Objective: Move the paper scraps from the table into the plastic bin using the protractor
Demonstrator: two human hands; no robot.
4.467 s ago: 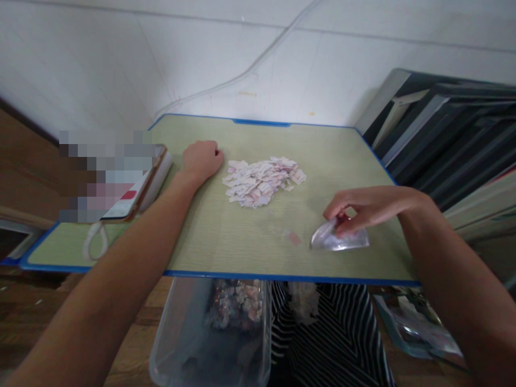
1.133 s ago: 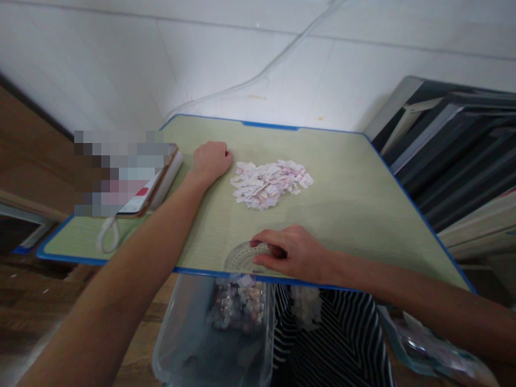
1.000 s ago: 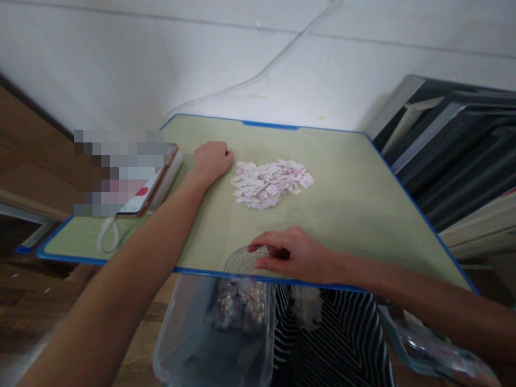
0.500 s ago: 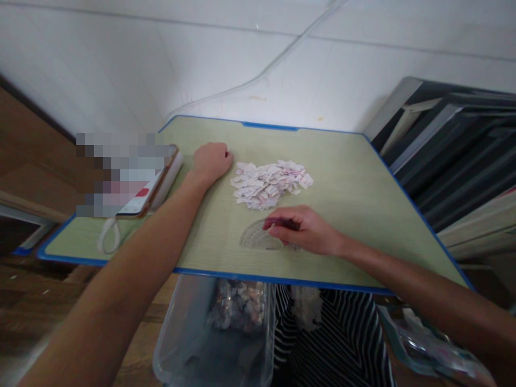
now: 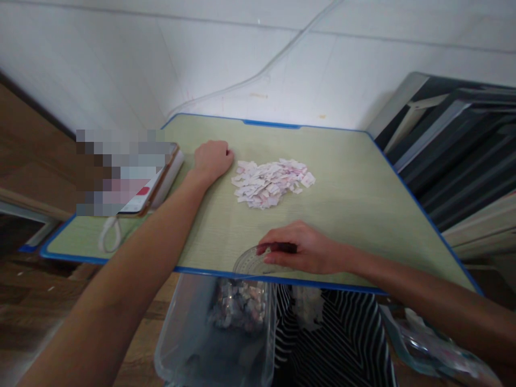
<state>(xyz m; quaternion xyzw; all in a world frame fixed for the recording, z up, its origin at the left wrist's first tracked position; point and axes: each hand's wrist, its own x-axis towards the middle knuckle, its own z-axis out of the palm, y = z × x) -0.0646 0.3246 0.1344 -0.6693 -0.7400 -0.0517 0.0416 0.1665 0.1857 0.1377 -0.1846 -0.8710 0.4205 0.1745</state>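
Observation:
A clear half-round protractor (image 5: 246, 262) is in the grip of my right hand (image 5: 304, 248), near the front edge of the green tabletop (image 5: 355, 188). Its curved side points left, and my fingers cover its right part. My left hand (image 5: 213, 160) rests on the table as a loose fist, fingers curled under; whether anything is inside is hidden. Just right of that fist lies a heap of small torn paper scraps (image 5: 270, 183), white with pinkish marks. The heap is beyond my right hand and apart from it.
A phone (image 5: 151, 188) lies on a white box at the left, with a strap loop (image 5: 109, 235) hanging off. Below the front edge stands a clear plastic bin (image 5: 173, 333) holding scraps in its far part. Dark flat panels (image 5: 455, 129) lean at the right. A cable (image 5: 278, 56) runs along the wall.
My right hand has moved toward me with the protractor, from near the scraps to the table's front edge. My left hand and the heap stay put.

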